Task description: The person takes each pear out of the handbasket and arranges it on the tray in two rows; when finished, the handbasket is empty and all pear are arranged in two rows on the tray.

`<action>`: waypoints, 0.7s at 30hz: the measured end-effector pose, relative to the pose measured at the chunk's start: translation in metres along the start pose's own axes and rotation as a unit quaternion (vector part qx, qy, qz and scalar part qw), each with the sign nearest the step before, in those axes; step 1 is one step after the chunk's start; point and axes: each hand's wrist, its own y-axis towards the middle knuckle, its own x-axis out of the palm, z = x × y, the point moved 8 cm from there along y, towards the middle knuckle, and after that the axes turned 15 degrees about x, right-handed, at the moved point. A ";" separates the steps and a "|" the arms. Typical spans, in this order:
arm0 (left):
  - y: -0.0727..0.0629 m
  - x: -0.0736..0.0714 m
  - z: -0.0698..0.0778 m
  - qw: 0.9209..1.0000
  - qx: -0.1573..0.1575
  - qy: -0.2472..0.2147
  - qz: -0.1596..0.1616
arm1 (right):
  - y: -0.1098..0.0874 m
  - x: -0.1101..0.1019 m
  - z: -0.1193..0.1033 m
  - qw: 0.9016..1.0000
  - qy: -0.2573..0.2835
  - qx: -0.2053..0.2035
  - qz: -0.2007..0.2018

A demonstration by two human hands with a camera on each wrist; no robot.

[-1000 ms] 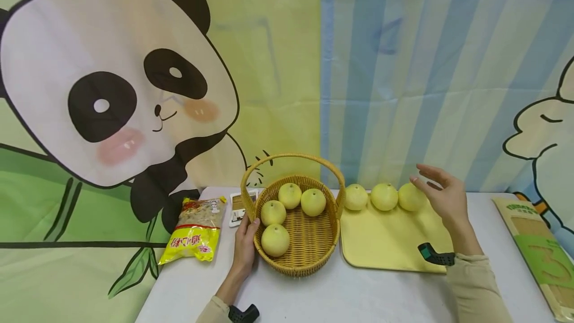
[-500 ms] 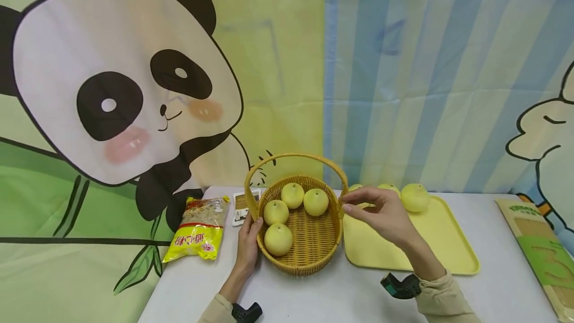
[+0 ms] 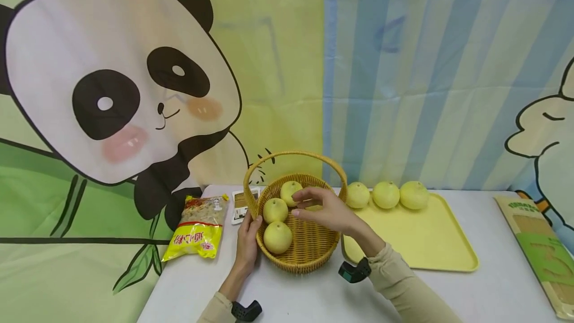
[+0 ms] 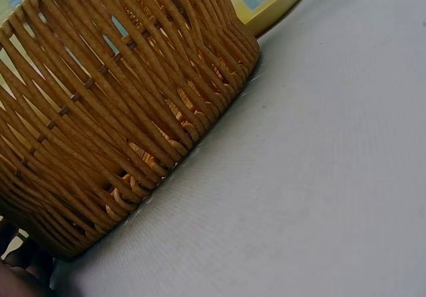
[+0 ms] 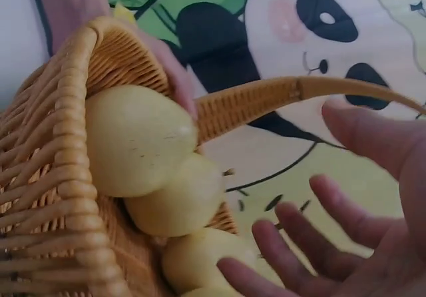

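Observation:
A woven wicker basket (image 3: 299, 265) with a tall arched handle stands on the table, holding several round pale-yellow fruits (image 3: 277, 238). My left hand (image 3: 247, 244) grips the basket's left side, thumb up at the rim near the base of the handle. In the left wrist view, only dark fingertips (image 4: 30, 260) show at the basket's lower corner. Over the basket's opening hovers my right hand (image 3: 324, 209), fingers loosely bent and apart, hiding part of the contents. The right wrist view shows this hand's spread fingers (image 5: 293, 244) holding nothing, beside the fruits (image 5: 140, 140).
Right of the basket lies a yellow tray (image 3: 417, 243) with three more fruits (image 3: 385, 195) along its back edge. A bag of dried food (image 3: 197, 228) and a small white packet (image 3: 240, 206) lie to the left. A long green-and-tan package (image 3: 538, 253) lies far right.
My right hand has moved left from beside the rightmost fruit on the tray, across the tray, to above the basket. My left hand stays at the basket.

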 end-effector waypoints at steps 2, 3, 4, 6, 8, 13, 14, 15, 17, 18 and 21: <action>0.000 0.000 0.001 1.000 0.001 0.000 0.001 | 0.012 0.004 0.006 0.999 0.012 0.033 0.004; 0.000 0.001 0.001 1.000 0.000 -0.001 0.001 | 0.017 0.005 0.010 0.998 0.019 0.052 0.007; 0.000 0.001 0.001 1.000 -0.001 -0.003 0.001 | 0.022 0.007 0.014 0.997 0.024 0.069 0.009; -0.001 0.002 0.001 1.000 -0.001 -0.005 -0.001 | 0.030 0.011 0.022 0.994 0.036 0.105 0.005; -0.001 0.002 0.002 1.000 0.001 -0.008 -0.001 | 0.036 0.016 0.028 0.990 0.045 0.136 -0.005; -0.001 0.003 0.002 1.000 0.005 -0.015 -0.004 | 0.045 0.029 0.036 0.980 0.063 0.187 -0.035; -0.001 0.003 0.002 1.000 0.005 -0.016 -0.004 | 0.046 0.031 0.036 0.979 0.067 0.191 -0.037; 0.000 0.003 0.002 1.000 0.006 -0.016 -0.004 | 0.047 0.033 0.036 0.978 0.066 0.194 -0.037; 0.000 0.002 0.002 1.000 0.006 -0.015 -0.005 | 0.049 0.036 0.036 0.979 0.056 0.194 -0.030; 0.000 0.002 0.001 1.000 0.006 -0.014 -0.005 | 0.051 0.037 0.037 0.979 0.051 0.193 -0.028; 0.000 0.001 0.000 1.000 0.004 -0.011 -0.006 | 0.054 0.043 0.037 0.981 0.038 0.186 -0.026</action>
